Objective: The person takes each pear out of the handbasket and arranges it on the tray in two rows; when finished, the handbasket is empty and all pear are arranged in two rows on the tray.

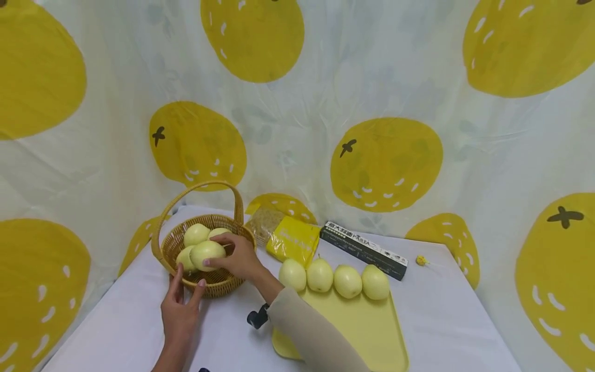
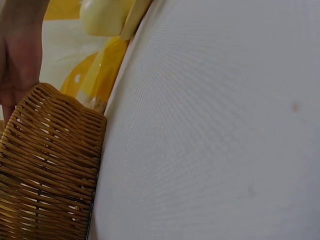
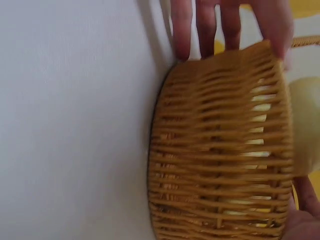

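Pear (image 1: 207, 256), smooth and rounded, at ribbed wicker basket (image 1: 218, 291)

Rear pear (image 1: 218, 232) partly behind right hand (image 1: 243, 258), yellow tray (image 1: 372, 325) cut off below, black box's (image 1: 362, 250) finest lettering unreadable

Eight fruits (image 1: 319, 275), one basket (image 1: 220, 290), one tray (image 1: 372, 330), one box (image 1: 364, 250) show.

White sheet (image 1: 297, 103) hung behind and along both sides of a table (image 1: 446, 310), creased in places, large yellow fruit shapes (image 1: 387, 170) printed across it, dark stem marks (image 1: 565, 217), faint grey leaves (image 1: 262, 133), smooth white tabletop, soft light
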`<state>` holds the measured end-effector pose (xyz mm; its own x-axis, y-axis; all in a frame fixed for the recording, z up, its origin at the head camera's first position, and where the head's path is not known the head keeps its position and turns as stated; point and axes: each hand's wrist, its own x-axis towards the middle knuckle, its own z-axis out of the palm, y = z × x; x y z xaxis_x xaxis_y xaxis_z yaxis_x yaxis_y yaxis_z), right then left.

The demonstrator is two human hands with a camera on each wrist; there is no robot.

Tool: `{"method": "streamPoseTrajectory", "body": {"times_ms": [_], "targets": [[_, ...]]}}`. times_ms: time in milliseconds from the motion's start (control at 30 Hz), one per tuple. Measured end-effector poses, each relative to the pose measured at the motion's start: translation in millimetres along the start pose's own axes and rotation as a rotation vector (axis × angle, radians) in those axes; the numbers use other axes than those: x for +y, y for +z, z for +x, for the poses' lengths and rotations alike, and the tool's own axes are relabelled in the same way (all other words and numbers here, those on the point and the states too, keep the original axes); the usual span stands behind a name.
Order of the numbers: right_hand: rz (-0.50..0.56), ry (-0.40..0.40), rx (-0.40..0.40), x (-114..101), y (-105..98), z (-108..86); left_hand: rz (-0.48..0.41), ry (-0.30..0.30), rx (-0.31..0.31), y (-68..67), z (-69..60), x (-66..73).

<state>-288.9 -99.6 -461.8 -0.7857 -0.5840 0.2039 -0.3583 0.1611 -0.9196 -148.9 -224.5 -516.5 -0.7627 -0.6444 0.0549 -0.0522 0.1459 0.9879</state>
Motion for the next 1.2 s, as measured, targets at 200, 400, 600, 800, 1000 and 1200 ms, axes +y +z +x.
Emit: {"method": "streamPoseTrajectory", "body": {"times_ms": [200,400,600,800,1000,1200], "targets": [[0.037,-0.02,0.068,-13,-9,-19.4,-0.013,-0.002,-0.002,1.5,-2.1,-1.2],[0.111,-0.037,0.094,-31,-24,-40.4,-0.029,-0.026,-0.009,-0.3,-1.9,-1.3],[0.127,-0.088,0.118,-36,-41,-60.2,-0.028,-0.033,-0.013,-0.5,-1.3,-2.6],[0.109,-0.096,0.109,-32,-60,-79.5,-0.018,-0.03,0.0,0.3,-2.4,-0.7],[0.087,-0.075,0.095,-24,-77,-96.2,-0.001,-0.03,-0.011,-0.5,-2.4,1.2],[0.052,-0.046,0.087,-16,-90,-112.1,-0.002,-0.038,-0.01,-1.1,-1.8,0.8]]}}
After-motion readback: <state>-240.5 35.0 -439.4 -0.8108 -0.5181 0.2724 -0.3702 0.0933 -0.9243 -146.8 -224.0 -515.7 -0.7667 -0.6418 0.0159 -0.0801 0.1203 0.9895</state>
